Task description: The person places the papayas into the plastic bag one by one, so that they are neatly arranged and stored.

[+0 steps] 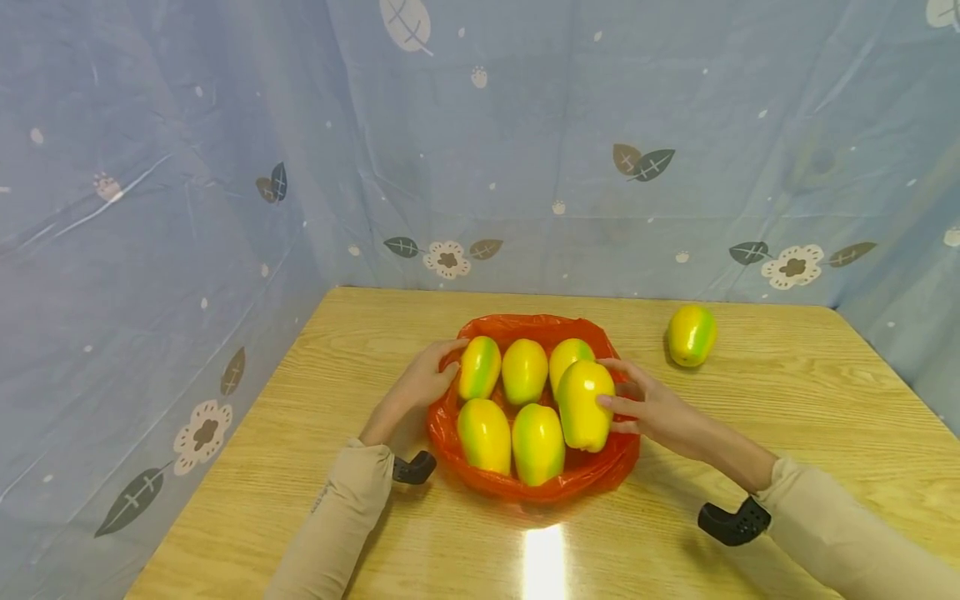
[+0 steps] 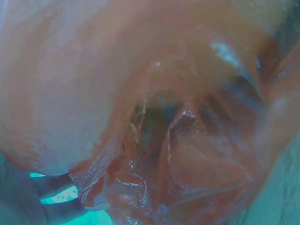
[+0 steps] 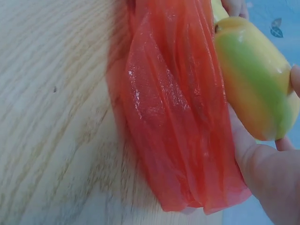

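Note:
A red plastic bag (image 1: 525, 493) stands wide open on the wooden table, with several yellow-green mangoes (image 1: 525, 372) lying inside. My right hand (image 1: 660, 417) grips one mango (image 1: 587, 406) between thumb and fingers over the bag's right side; the right wrist view shows this mango (image 3: 255, 77) beside the red plastic (image 3: 178, 117). At the left rim, my left hand (image 1: 423, 385) holds the bag's edge, its fingers close to the leftmost mango (image 1: 480, 367). Crumpled plastic (image 2: 197, 154) fills most of the left wrist view, with part of the left fingers (image 2: 61, 211) showing below.
Another mango (image 1: 692, 335) lies alone on the table (image 1: 750, 400) at the back right. A blue patterned cloth (image 1: 525, 167) hangs along the table's back and sides. Black wrist devices (image 1: 735, 522) sit on both forearms.

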Available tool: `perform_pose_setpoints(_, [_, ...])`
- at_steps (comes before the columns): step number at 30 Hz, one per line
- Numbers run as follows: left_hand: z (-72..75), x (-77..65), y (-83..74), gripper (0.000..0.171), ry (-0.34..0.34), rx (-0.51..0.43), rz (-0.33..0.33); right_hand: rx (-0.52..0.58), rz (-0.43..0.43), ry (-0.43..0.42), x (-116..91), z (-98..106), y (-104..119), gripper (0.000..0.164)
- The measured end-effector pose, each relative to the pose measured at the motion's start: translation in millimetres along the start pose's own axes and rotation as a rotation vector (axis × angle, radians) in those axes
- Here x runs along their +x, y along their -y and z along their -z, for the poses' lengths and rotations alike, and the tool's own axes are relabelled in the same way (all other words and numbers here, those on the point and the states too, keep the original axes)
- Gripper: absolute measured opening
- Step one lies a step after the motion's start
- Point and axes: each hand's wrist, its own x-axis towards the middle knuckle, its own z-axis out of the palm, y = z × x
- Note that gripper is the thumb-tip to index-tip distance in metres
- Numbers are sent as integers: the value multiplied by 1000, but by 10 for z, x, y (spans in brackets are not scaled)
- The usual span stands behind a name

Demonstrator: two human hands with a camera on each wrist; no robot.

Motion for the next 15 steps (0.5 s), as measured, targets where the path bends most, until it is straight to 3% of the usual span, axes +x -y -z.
perform_pose_setpoints(8, [-3, -15, -24, 42, -8, -2, -21, -16, -12, 60, -64, 41, -47, 75])
perform_pose_setpoints(15, [-7, -11, -26, 42, 5, 10, 1, -23, -15, 94, -82, 52, -71, 73])
